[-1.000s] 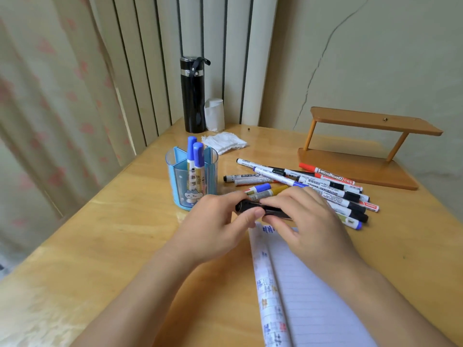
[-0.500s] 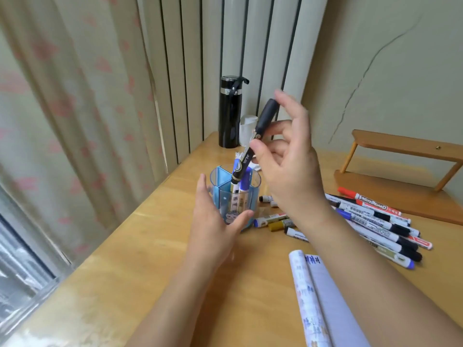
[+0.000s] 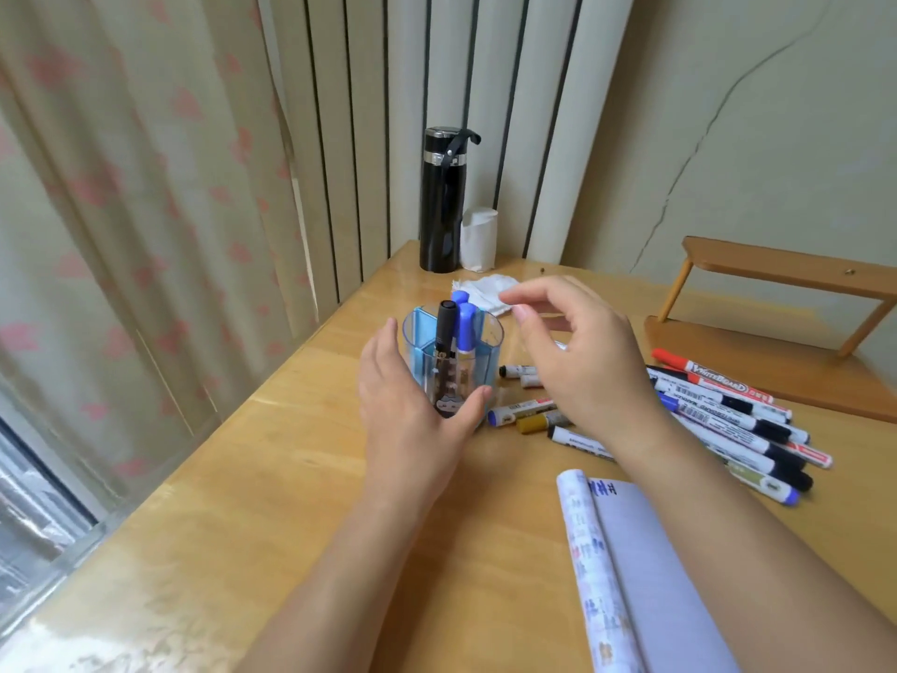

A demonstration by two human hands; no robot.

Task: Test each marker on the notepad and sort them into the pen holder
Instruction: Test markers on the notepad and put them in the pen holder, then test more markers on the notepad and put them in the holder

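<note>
Marker [image 3: 444, 332] upright in pen holder [image 3: 491, 354], left hand [image 3: 407, 410] clasping that holder — right hand [image 3: 582, 371] empty, fingers loose

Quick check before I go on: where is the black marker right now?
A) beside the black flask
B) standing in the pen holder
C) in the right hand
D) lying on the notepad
B: the black marker stands upright in the blue pen holder, which the left hand holds; the right hand hovers beside it, holding nothing.
</note>
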